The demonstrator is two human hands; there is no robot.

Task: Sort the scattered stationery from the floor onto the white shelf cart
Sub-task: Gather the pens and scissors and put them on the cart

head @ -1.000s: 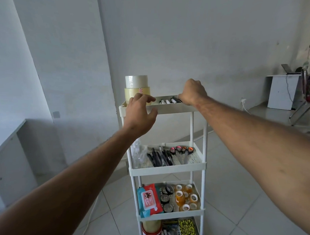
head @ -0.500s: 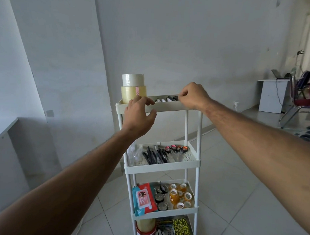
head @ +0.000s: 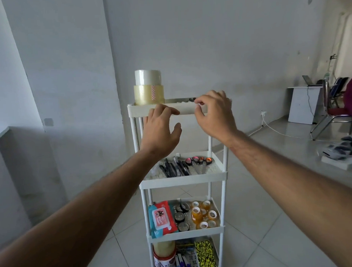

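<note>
The white shelf cart [head: 182, 178] stands upright on the tiled floor [head: 264, 220], against the wall, with four tiers loaded. Compared with the earlier frames, both hands have released the top tier rim. The left hand [head: 161, 134], which gripped the front rim half a second ago, now sits in front of that rim with fingers loosely extended and thumb spread; it holds nothing, and contact between fingertips and rim cannot be confirmed. The right hand [head: 214, 114], formerly a closed fist on the rim's right end, now hovers before the rim with fingers relaxed and slightly curled, holding nothing.

Top tier: two tape rolls [head: 148, 87] stacked at the left, unchanged in position. Second tier: black pens [head: 175, 169] beside scissors [head: 199, 161]. Third tier: a wipes pack [head: 162, 218] at the left, small tape rolls [head: 204, 214] at the right. The bottom tier holds a yellow-patterned item [head: 205, 256].
</note>
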